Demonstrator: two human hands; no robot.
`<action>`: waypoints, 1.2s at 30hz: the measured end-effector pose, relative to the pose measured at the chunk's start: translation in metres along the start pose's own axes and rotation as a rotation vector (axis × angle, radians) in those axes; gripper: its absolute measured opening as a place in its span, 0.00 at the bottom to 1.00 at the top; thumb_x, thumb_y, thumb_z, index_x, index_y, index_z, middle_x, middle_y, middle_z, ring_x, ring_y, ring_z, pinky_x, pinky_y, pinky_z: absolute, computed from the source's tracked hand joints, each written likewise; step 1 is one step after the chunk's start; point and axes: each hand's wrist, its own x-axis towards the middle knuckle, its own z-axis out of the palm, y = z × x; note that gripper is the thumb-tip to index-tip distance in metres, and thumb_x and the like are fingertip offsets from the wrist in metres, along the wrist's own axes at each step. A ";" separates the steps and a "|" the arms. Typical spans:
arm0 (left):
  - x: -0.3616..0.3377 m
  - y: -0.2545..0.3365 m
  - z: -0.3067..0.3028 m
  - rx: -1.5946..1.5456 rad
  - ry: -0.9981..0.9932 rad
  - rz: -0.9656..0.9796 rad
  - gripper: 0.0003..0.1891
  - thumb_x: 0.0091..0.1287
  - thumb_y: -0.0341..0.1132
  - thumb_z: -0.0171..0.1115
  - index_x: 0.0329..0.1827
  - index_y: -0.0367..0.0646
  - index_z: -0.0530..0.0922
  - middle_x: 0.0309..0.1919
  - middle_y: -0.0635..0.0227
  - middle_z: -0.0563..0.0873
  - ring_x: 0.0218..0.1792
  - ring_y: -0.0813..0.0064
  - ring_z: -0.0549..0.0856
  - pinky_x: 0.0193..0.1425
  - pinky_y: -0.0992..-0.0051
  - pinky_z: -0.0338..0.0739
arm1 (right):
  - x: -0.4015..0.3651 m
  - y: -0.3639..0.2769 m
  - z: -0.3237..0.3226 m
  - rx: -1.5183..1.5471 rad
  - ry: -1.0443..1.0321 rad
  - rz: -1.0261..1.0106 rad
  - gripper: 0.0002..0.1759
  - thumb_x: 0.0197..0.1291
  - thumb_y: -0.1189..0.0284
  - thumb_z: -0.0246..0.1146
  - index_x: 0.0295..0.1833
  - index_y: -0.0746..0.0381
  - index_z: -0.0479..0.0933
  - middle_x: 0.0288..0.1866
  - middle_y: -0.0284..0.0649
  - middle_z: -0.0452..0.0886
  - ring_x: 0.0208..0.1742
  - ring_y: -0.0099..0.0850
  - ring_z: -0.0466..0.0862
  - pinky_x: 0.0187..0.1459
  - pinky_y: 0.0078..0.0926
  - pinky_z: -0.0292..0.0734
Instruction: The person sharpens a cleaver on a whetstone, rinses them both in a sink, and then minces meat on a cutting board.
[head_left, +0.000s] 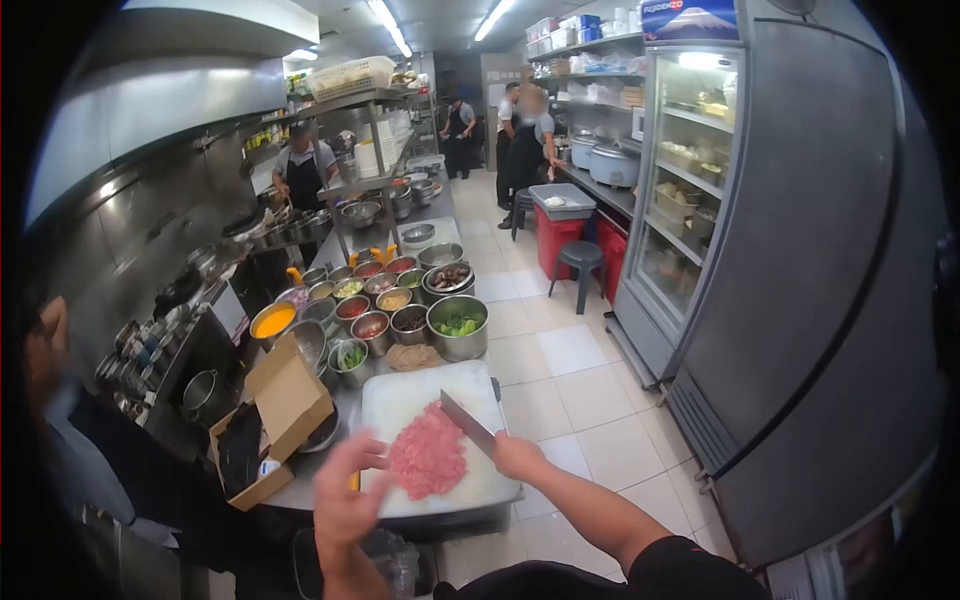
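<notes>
A heap of chopped pink meat [428,455] lies on a white cutting board [385,395] at the near end of the counter. My right hand [518,457] is closed round the handle of a cleaver [468,424], whose blade reaches over the board at the right edge of the meat. Left of the meat, my left hand [350,487] is raised at the board's left edge, its fingers apart and nothing in them.
Metal pots of ingredients [458,342] stand beyond the board. An open cardboard box [290,400] is to the left, near a person [100,440]. More people work farther back. A glass-door fridge [650,300] and a stool [580,258] are on the right.
</notes>
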 end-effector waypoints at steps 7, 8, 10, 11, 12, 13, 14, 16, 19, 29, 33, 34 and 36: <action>-0.055 -0.085 0.017 0.508 -0.505 -0.487 0.37 0.60 0.48 0.73 0.66 0.33 0.74 0.61 0.43 0.80 0.62 0.45 0.79 0.67 0.62 0.75 | 0.002 -0.001 0.001 0.011 0.022 -0.012 0.15 0.65 0.71 0.52 0.52 0.69 0.72 0.43 0.62 0.85 0.48 0.58 0.86 0.50 0.55 0.80; -0.069 -0.129 0.032 0.563 -0.437 -0.499 0.38 0.59 0.49 0.74 0.67 0.32 0.73 0.63 0.43 0.78 0.64 0.46 0.78 0.68 0.61 0.74 | 0.008 0.005 0.004 0.023 0.028 -0.007 0.15 0.65 0.71 0.52 0.52 0.69 0.73 0.42 0.62 0.85 0.48 0.57 0.86 0.50 0.55 0.80; -0.083 -0.172 0.056 0.634 -0.451 -0.564 0.40 0.59 0.49 0.74 0.68 0.31 0.71 0.67 0.42 0.74 0.68 0.48 0.74 0.70 0.61 0.72 | 0.012 0.017 0.011 0.058 0.003 -0.014 0.17 0.64 0.70 0.53 0.53 0.70 0.74 0.42 0.62 0.85 0.47 0.57 0.87 0.49 0.55 0.80; -0.082 -0.182 0.064 0.656 -0.526 -0.606 0.40 0.59 0.48 0.74 0.68 0.30 0.70 0.69 0.42 0.71 0.70 0.48 0.72 0.71 0.60 0.71 | 0.018 0.021 0.010 0.084 -0.015 -0.032 0.17 0.64 0.69 0.53 0.53 0.70 0.75 0.42 0.62 0.85 0.45 0.56 0.87 0.49 0.54 0.81; -0.084 -0.187 0.069 0.679 -0.602 -0.648 0.41 0.59 0.48 0.74 0.69 0.30 0.69 0.71 0.43 0.69 0.71 0.48 0.70 0.72 0.60 0.70 | 0.022 0.024 0.008 0.111 -0.033 -0.051 0.18 0.64 0.69 0.53 0.53 0.70 0.75 0.42 0.62 0.85 0.44 0.56 0.87 0.49 0.54 0.81; -0.089 -0.191 0.072 0.695 -0.554 -0.616 0.40 0.60 0.47 0.73 0.69 0.30 0.69 0.72 0.43 0.68 0.72 0.48 0.69 0.73 0.59 0.69 | 0.022 0.022 -0.002 0.170 -0.066 -0.035 0.18 0.64 0.68 0.53 0.53 0.70 0.75 0.42 0.60 0.85 0.41 0.53 0.87 0.46 0.50 0.81; -0.096 -0.193 0.075 0.709 -0.506 -0.585 0.40 0.60 0.46 0.73 0.69 0.30 0.68 0.72 0.44 0.67 0.72 0.48 0.68 0.73 0.59 0.68 | 0.021 0.022 -0.014 0.227 -0.100 -0.017 0.18 0.65 0.68 0.54 0.53 0.70 0.76 0.41 0.59 0.85 0.38 0.50 0.88 0.43 0.47 0.82; -0.103 -0.197 0.076 0.727 -0.417 -0.546 0.39 0.61 0.45 0.72 0.70 0.31 0.68 0.73 0.45 0.66 0.74 0.48 0.66 0.74 0.58 0.67 | 0.015 0.019 -0.039 0.340 -0.107 0.029 0.17 0.67 0.67 0.54 0.51 0.70 0.76 0.39 0.55 0.85 0.32 0.43 0.87 0.37 0.41 0.82; -0.112 -0.207 0.069 0.763 -0.331 -0.538 0.38 0.63 0.44 0.71 0.71 0.31 0.67 0.74 0.46 0.65 0.75 0.48 0.64 0.74 0.58 0.67 | 0.016 0.015 -0.064 0.525 -0.036 0.097 0.15 0.69 0.67 0.54 0.48 0.71 0.75 0.33 0.48 0.82 0.24 0.35 0.83 0.29 0.36 0.80; -0.100 -0.200 0.064 0.727 -0.418 -0.662 0.40 0.63 0.45 0.71 0.73 0.32 0.64 0.77 0.47 0.62 0.77 0.51 0.62 0.76 0.59 0.66 | 0.053 0.073 -0.019 0.761 -0.142 0.184 0.15 0.71 0.67 0.53 0.50 0.70 0.71 0.28 0.41 0.79 0.19 0.29 0.79 0.21 0.31 0.75; -0.106 -0.209 0.066 0.740 -0.398 -0.633 0.41 0.63 0.45 0.71 0.73 0.32 0.64 0.77 0.47 0.61 0.78 0.51 0.61 0.77 0.59 0.66 | 0.061 0.088 0.006 0.659 -0.164 0.231 0.20 0.72 0.63 0.53 0.50 0.73 0.72 0.29 0.44 0.81 0.20 0.31 0.81 0.22 0.33 0.77; -0.107 -0.210 0.066 0.740 -0.394 -0.635 0.40 0.64 0.45 0.71 0.73 0.33 0.64 0.77 0.46 0.61 0.78 0.51 0.61 0.77 0.59 0.65 | 0.065 0.093 0.009 0.602 -0.160 0.249 0.22 0.72 0.61 0.53 0.49 0.73 0.73 0.29 0.46 0.82 0.21 0.33 0.83 0.23 0.34 0.78; -0.110 -0.211 0.066 0.734 -0.384 -0.633 0.40 0.64 0.45 0.71 0.73 0.32 0.64 0.77 0.46 0.61 0.78 0.51 0.62 0.77 0.59 0.65 | 0.074 0.098 0.011 0.485 -0.163 0.273 0.27 0.73 0.56 0.53 0.48 0.75 0.75 0.30 0.49 0.83 0.23 0.35 0.85 0.25 0.36 0.80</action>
